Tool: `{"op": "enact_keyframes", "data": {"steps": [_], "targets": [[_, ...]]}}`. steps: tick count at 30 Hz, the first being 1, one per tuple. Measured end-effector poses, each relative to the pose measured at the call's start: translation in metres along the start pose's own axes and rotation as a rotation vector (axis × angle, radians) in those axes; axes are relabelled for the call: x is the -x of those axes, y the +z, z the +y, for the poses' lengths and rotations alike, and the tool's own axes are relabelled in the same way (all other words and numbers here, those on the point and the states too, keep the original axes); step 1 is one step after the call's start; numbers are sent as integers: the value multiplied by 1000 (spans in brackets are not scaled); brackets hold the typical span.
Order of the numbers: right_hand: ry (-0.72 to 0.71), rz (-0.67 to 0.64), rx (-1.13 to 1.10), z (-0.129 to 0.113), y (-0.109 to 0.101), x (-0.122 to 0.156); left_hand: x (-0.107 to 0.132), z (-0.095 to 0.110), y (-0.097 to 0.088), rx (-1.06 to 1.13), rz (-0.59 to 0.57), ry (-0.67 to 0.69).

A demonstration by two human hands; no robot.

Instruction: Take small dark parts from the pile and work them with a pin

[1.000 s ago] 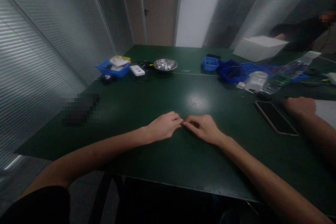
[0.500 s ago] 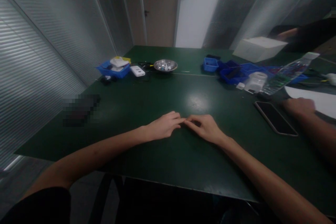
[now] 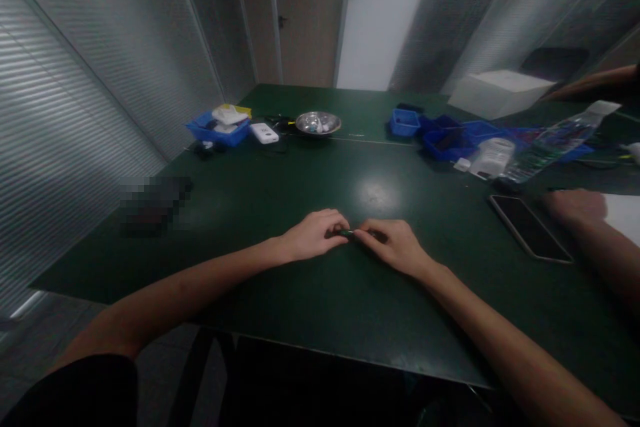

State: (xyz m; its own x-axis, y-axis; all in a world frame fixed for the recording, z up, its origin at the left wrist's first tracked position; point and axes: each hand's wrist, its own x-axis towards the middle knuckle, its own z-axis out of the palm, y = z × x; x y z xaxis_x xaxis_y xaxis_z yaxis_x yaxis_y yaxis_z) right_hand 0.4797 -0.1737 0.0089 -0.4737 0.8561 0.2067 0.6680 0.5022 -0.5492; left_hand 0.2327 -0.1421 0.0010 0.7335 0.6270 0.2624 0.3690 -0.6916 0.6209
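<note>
Just above the green table [image 3: 280,293], my left hand [image 3: 317,235] and my right hand [image 3: 395,240] meet fingertip to fingertip. Between them shows a small, slim dark object [image 3: 346,233] with a bright spot near its middle. The fingers of my left hand curl around its left end. My right hand pinches the other end between thumb and forefinger. Most of the object is covered by the fingers, and it is too small to name.
A phone [image 3: 530,228] lies right of my hands, beside another person's hand [image 3: 575,207]. A plastic bottle [image 3: 555,143], blue bins [image 3: 405,122] and a white box [image 3: 500,95] stand beyond. Far left are a metal bowl [image 3: 318,124] and a blue basket [image 3: 220,130].
My left fingers have gone from stretched out to curled, and the slim dark object now shows between my hands. The other person's hand on the right has shifted slightly.
</note>
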Motion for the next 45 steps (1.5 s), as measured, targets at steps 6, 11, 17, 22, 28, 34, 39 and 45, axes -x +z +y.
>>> {"op": "enact_keyframes", "data": {"steps": [6,11,17,22,28,34,39,45], "targets": [[-6,-22,61,3,-1,5,2,2,-1,-41,42,-10],[-28,-29,123,2,-2,7,2,4,-1,-37,45,-1],[-56,-12,173,0,1,7,0,0,-2,-9,13,17],[-60,25,258,-2,8,6,0,0,-3,16,-19,51],[-139,16,402,-10,14,4,-1,3,-3,13,-23,40],[-145,57,309,-13,14,5,-1,2,0,-3,-14,36],[-89,95,268,-9,11,10,1,2,-1,-27,24,21],[-54,72,345,-8,8,12,2,2,-3,-34,36,3]]}}
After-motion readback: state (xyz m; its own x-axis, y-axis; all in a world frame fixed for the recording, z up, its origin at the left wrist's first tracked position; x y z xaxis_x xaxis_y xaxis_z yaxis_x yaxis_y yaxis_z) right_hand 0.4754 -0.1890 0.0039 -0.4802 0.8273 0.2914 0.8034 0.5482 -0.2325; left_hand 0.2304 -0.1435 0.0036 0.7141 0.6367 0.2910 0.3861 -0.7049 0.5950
